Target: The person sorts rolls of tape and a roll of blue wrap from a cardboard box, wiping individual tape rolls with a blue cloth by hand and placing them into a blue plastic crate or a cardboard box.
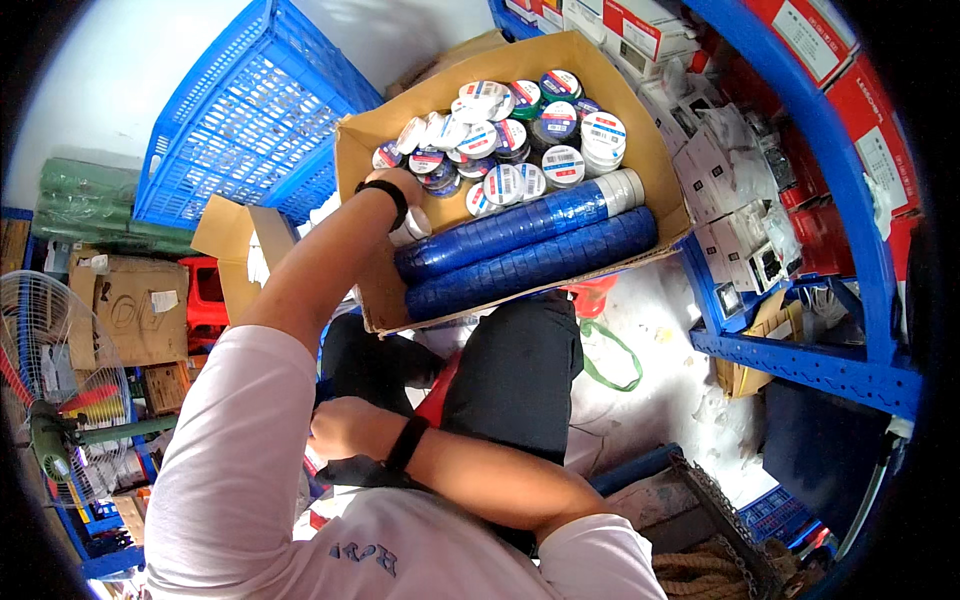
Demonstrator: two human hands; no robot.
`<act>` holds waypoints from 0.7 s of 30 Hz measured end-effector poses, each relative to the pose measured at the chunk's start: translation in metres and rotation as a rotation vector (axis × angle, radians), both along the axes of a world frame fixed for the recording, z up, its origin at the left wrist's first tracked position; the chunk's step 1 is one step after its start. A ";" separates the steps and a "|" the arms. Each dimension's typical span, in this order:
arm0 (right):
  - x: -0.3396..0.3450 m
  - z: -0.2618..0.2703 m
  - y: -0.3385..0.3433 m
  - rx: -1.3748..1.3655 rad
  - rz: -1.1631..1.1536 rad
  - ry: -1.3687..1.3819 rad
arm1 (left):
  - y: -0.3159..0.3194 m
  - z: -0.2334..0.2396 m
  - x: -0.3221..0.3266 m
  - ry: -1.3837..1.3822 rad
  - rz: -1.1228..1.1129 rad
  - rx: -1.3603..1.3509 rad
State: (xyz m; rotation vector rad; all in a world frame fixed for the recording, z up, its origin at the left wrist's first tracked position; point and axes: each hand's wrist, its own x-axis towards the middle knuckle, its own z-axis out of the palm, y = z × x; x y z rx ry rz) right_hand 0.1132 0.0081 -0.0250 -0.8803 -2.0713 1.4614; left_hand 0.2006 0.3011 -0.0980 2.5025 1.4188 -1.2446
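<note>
An open cardboard box (pixel 525 52) before me holds many rolls of electrical tape (pixel 501 184), loose and stacked, with printed white labels. Along its near side lie two long wrapped columns of blue tape rolls (pixel 525 262), one ending in white rolls. My left hand (pixel 403 186) reaches in at the box's left side, close to a white roll (pixel 412 225); its fingers are hidden, so any grip cannot be seen. My right hand (pixel 349 427) crosses over my lap to the left, beside my thigh. Its fingertips are out of sight, and I cannot see whether they hold anything.
A blue plastic crate (pixel 247 120) leans behind the box on the left, near a smaller open carton (pixel 240 240). A caged fan (pixel 60 405) stands at far left. To the right, blue metal shelving (pixel 802 375) carries red and white boxes (pixel 870 135). A chain (pixel 720 502) hangs lower right.
</note>
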 end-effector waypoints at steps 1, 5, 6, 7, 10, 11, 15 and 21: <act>0.000 -0.002 0.001 0.002 -0.003 -0.003 | -0.004 0.004 0.005 -0.023 -0.034 0.023; 0.000 -0.009 0.001 0.110 0.047 -0.017 | -0.011 0.013 0.010 -0.019 -0.055 0.049; -0.002 -0.008 0.000 0.162 0.044 -0.008 | -0.004 0.006 -0.001 -0.034 -0.025 0.068; -0.003 -0.008 -0.002 0.172 0.058 -0.009 | 0.003 0.000 -0.012 -0.049 0.006 0.087; -0.001 -0.018 -0.002 0.335 -0.024 0.101 | -0.002 0.017 -0.015 -0.120 -0.112 0.090; -0.001 -0.027 0.003 0.425 -0.042 0.200 | -0.008 0.035 -0.009 -0.158 -0.084 0.088; 0.013 -0.021 0.014 0.541 -0.168 0.366 | -0.019 0.103 -0.014 -0.369 -0.010 -0.001; 0.047 0.044 0.028 -0.248 -0.015 -0.194 | -0.077 0.191 -0.106 -1.040 0.002 0.122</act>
